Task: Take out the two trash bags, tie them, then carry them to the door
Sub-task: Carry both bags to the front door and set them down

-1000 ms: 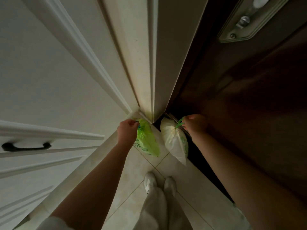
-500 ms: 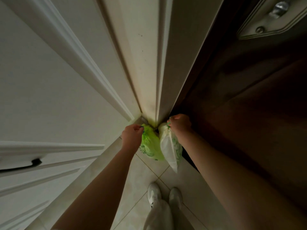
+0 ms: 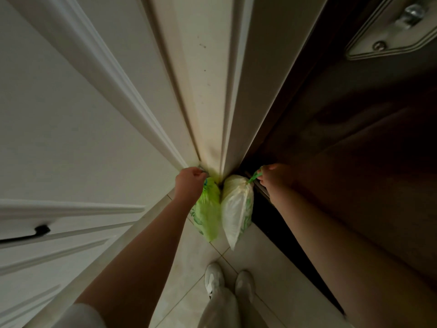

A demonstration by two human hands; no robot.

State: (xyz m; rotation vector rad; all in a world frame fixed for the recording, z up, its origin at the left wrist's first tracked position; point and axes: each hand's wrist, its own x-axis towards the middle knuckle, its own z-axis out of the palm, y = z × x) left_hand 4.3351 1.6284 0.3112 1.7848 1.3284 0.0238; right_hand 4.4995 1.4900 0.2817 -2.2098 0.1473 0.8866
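Note:
Two tied trash bags lie side by side on the tiled floor in the corner beside the dark door (image 3: 354, 138). The green trash bag (image 3: 208, 214) is on the left, and my left hand (image 3: 190, 184) is closed on its tied top. On the right is the white trash bag (image 3: 236, 209), its green drawstring pinched in my right hand (image 3: 274, 177). Both bags touch each other and lean toward the white door frame (image 3: 212, 102).
A white cabinet (image 3: 59, 162) with a black handle (image 3: 26, 235) stands on the left. The door's metal lock plate (image 3: 392, 27) is at the top right. My white shoes (image 3: 227, 282) stand on the floor tiles (image 3: 267, 275) just behind the bags.
Both hands have lowered the bags into the corner by the door. My right hand has drawn back to the right, and the drawstring now shows between its fingers.

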